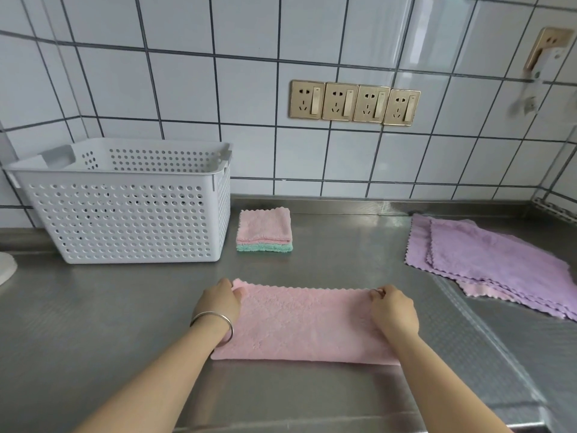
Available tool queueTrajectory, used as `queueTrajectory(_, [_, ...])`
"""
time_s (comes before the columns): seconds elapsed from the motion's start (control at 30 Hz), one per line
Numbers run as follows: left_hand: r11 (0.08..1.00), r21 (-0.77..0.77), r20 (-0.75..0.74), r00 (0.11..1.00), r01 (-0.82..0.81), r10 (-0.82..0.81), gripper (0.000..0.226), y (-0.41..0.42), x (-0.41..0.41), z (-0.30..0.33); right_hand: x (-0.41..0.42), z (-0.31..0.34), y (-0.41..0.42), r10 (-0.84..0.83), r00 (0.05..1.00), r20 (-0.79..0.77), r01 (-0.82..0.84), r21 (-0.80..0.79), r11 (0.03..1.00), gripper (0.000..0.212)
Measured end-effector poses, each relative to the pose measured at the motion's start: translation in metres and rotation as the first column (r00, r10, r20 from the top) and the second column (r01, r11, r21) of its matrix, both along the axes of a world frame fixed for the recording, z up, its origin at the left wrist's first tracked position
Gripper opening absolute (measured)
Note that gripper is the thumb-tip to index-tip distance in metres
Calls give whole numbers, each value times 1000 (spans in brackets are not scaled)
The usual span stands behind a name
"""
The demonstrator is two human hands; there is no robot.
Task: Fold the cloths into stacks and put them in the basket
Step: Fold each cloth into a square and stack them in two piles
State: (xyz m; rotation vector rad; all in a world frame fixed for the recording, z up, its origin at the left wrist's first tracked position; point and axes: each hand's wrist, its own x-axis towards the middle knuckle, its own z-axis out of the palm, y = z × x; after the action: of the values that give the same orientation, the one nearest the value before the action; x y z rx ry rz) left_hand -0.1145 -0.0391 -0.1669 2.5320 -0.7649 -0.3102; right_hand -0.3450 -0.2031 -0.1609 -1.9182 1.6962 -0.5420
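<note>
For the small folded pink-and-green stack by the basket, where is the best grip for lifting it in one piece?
Probably the near edge of the folded stack, coming from the front. The layers lie flush there, so a thumb on top and fingers beneath could pinch all of them together. The white basket stands close on its left, so that side is tighter. Both hands are now busy on the pink cloth.

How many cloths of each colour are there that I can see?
Pink: 3, the one under both hands, one topping the folded stack, one peeking from under the purple pile
Green: 1, at the stack's bottom
Purple: at least 2, spread flat; more may hide beneath
Total: at least 6
</note>
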Motion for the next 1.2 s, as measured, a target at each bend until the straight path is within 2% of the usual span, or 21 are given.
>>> queueTrajectory(0.17, [999, 41, 13, 1000, 15, -16, 35, -3, 2, -2, 2, 0, 0, 3, 995, -99, -5, -18, 1000, 28])
queueTrajectory(0.23, [998, 51, 29, 999, 27, -28, 34, -3, 1, 0, 2, 4, 1, 19, 996, -82, -19, 1, 1000, 28])
queueTrajectory(0.3, [999, 52, 141, 990, 17, -24, 36, 1, -3, 6, 3, 10, 2, 40, 997, -64, -39, 13, 999, 32])
queueTrajectory(0.37, [998, -21, 348, 937, 52, -41, 46, 8, -12, 11, 3, 18, 11, 90, 964, -249, -121, -112, 986, 37])
queueTrajectory(0.43, [969, -57, 446, 874, 240, -191, 62, 10, -29, 14, 7, 21, 26, 137, 865, -482, -302, -283, 910, 39])
queueTrajectory(0.47, [932, 9, 439, 836, 362, -329, 66, 9, -39, 15, 11, 20, 37, 199, 832, -518, -402, -313, 861, 40])
queueTrajectory(0.53, [806, 201, 359, 724, 557, -589, 61, 5, -64, 12, 22, 9, 61, 397, 776, -491, -570, -274, 774, 48])
queueTrajectory(0.6, [689, 302, 276, 631, 659, -725, 58, 4, -83, 9, 27, -6, 78, 535, 737, -412, -650, -218, 728, 74])
queueTrajectory(0.67, [643, 374, 218, 610, 669, -762, 60, 5, -87, 2, 19, -20, 81, 554, 733, -395, -647, -152, 747, 92])
queueTrajectory(0.8, [631, 445, 142, 646, 636, -750, 65, 5, -76, -4, -12, -23, 78, 482, 764, -429, -566, -87, 820, 118])
queueTrajectory(0.83, [625, 445, 139, 640, 641, -755, 65, 4, -76, -4, -20, -22, 77, 459, 777, -430, -538, -76, 840, 111])
queueTrajectory(0.87, [621, 443, 138, 635, 646, -760, 65, 4, -77, -4, -27, -20, 77, 434, 794, -425, -510, -78, 856, 94])
queueTrajectory(0.9, [619, 440, 139, 632, 650, -762, 64, 4, -78, -4, -31, -17, 78, 405, 825, -394, -471, -85, 878, 75])
queueTrajectory(0.93, [618, 440, 138, 631, 652, -764, 64, 4, -78, -4, -34, -15, 78, 372, 881, -291, -414, -98, 905, 63])
queueTrajectory(1.0, [621, 430, 131, 635, 656, -761, 64, 5, -78, -5, -38, -8, 79, 208, 976, 71, -202, -82, 976, 58])
queueTrajectory(1.07, [624, 423, 124, 640, 657, -758, 65, 6, -78, -5, -40, -1, 76, 19, 940, 340, -16, -13, 1000, 58])
queueTrajectory(1.13, [619, 425, 114, 639, 661, -761, 66, 5, -78, -4, -43, 4, 69, -115, 902, 416, 70, 121, 990, 60])
queueTrajectory(1.2, [605, 441, 90, 638, 663, -765, 68, 5, -80, -2, -45, 11, 60, -170, 908, 382, 77, 247, 966, 57])
